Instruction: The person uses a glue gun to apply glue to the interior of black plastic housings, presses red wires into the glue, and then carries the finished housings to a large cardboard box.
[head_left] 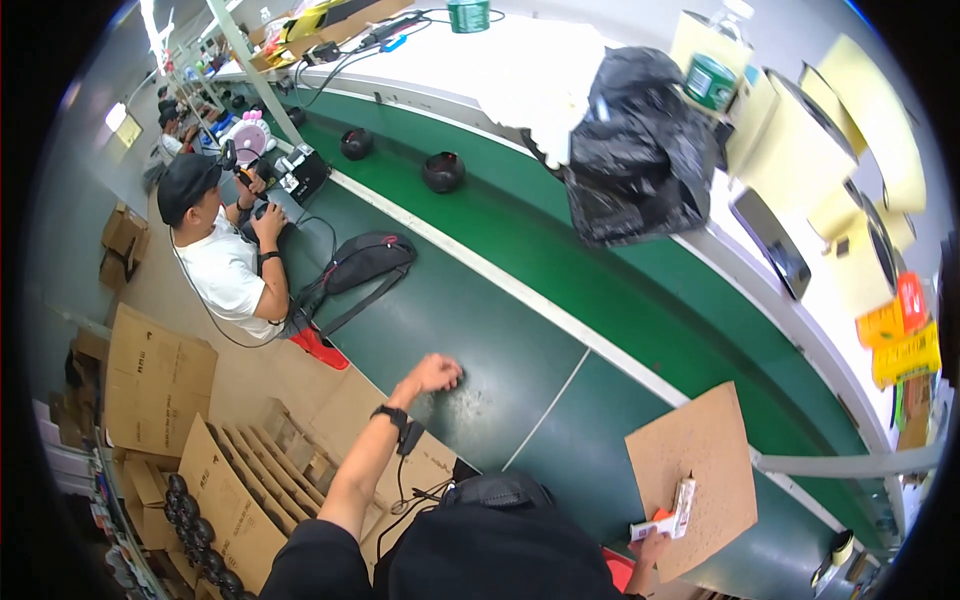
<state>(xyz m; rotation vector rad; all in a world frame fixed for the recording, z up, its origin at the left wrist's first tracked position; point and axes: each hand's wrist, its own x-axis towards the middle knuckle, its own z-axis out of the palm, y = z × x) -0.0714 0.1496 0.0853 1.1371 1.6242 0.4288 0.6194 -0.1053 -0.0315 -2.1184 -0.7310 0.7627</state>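
Observation:
My left hand (437, 373) is just above the dark green work surface (520, 390), its fingers curled inward. A small dark spot shows at the fingertips, but I cannot make out what it is. At the lower right, my right hand (652, 548) is closed round a white gun-shaped tool (683, 508) with an orange part, which looks like a glue gun. That tool is over a brown cardboard sheet (715, 440) lying on the work surface.
Round black pieces (443, 172) sit on the green belt (540, 220). Beyond it, a shelf bears a black plastic bag (640, 150), a phone (770, 240) and tape rolls (800, 130). A co-worker (225, 250) sits left, near a black bag (368, 260). Partitioned cardboard boxes (240, 490) stand lower left.

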